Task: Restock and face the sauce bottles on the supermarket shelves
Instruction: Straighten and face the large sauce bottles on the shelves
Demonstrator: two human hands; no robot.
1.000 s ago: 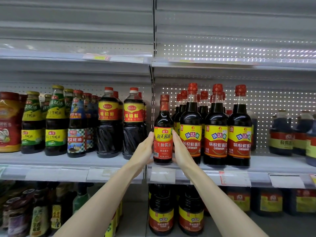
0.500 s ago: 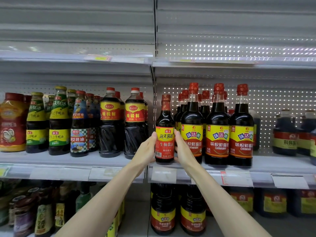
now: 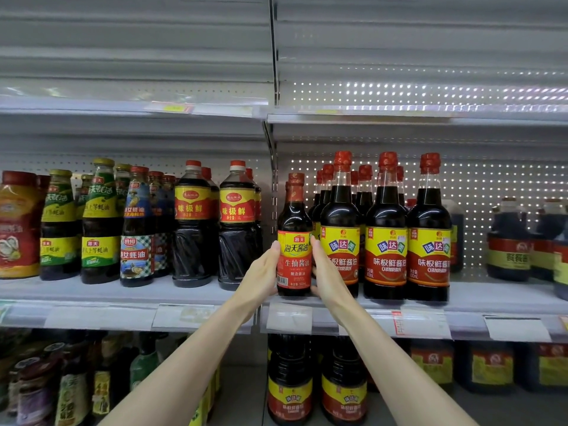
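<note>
At the far left of the middle shelf (image 3: 101, 292) stands a red-capped jar (image 3: 18, 229). Beside it are green-labelled bottles (image 3: 100, 222), then a bottle with a blue checked label (image 3: 136, 232). Two big dark bottles with red and yellow bands (image 3: 192, 226) close off that bay, just short of the upright post.

The left hand (image 3: 261, 273) comes up from below and holds the left side of the soy sauce bottle (image 3: 294, 216), its thumb lying up along the label edge. The bottle stands upright at the front edge of the shelf, first in the right bay just past the post, with its red and yellow label facing out. The right hand (image 3: 327, 272) holds its other side, thumb up, and sits between it and the nearest of the yellow-labelled bottles (image 3: 386, 241). The fingers of both hands are hidden behind the glass, so how far they wrap cannot be told.

Three yellow-labelled bottles form the front row, with more behind. Well apart to the right, dark jugs (image 3: 508, 241) look blurred. Price tags (image 3: 289, 318) line the shelf rail, and more bottles stand on the shelf below
</note>
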